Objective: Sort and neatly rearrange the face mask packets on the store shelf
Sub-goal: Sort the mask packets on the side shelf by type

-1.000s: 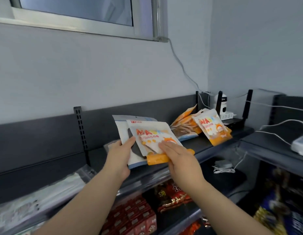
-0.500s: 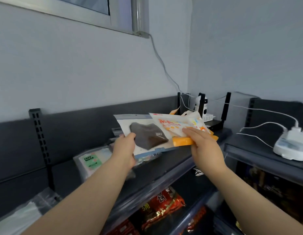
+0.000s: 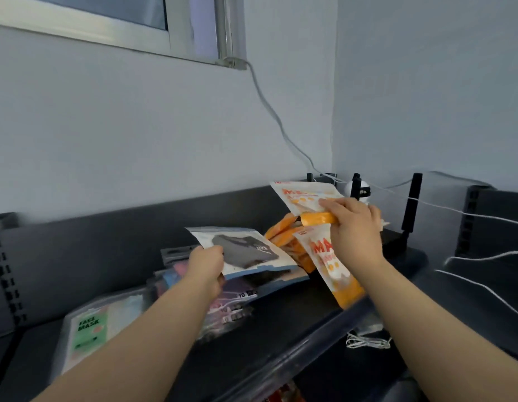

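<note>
My left hand point(image 3: 207, 266) grips the corner of a white packet with a dark grey mask point(image 3: 243, 250), held just above the dark shelf point(image 3: 281, 335). My right hand point(image 3: 355, 227) holds an orange-and-white mask packet point(image 3: 302, 197) up over the pile of orange packets point(image 3: 284, 233) at the back right. Another orange packet point(image 3: 333, 271) leans at the shelf's front under my right wrist. Clear packets with coloured masks point(image 3: 231, 300) lie under the grey one. A clear packet labelled FACE MASK in green point(image 3: 89, 332) lies at the left.
A black router with upright antennas point(image 3: 410, 210) and a small white camera point(image 3: 358, 188) stand in the shelf's back right corner. White cables point(image 3: 469, 211) cross to the right shelf. A coiled white cable point(image 3: 368, 342) hangs below the shelf edge. A window frame point(image 3: 107, 30) is above.
My hands have parted: the right hand carried the orange packet right and up toward the orange pile, while the left kept the grey mask packet. The view has shifted left and closer.
</note>
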